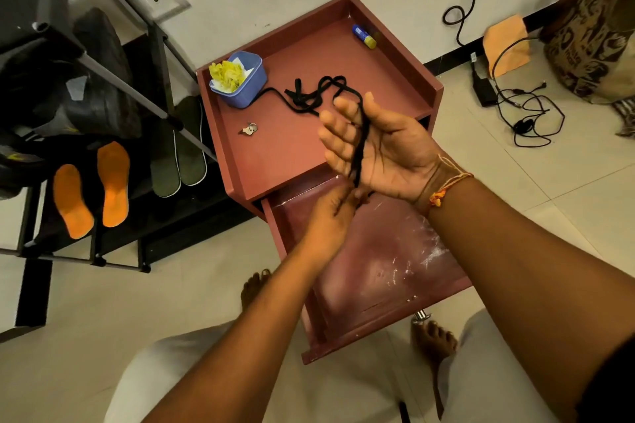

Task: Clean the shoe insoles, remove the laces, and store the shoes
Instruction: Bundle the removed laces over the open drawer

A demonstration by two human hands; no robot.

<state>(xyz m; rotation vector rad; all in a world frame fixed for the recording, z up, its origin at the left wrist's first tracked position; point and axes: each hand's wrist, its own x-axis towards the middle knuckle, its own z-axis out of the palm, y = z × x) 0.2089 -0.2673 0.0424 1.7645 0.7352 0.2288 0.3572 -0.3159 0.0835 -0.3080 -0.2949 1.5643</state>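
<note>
**Item: black shoelace (303, 101), being gathered.**
- Right hand (381, 144): palm up, fingers nearly straight; one strand lies across the palm, unclamped.
- Left hand (330, 216): just below the right wrist, fingertips pinching the strand's lower end.
- Remainder: a loose tangle beyond the right fingertips, its tail reaching the blue container (245, 86).

**Likely risks:**
- Pulling may tighten the tangle into a knot or drag the container.
- The strand may slip off the flat palm into the open drawer (378, 268) beneath.
</note>
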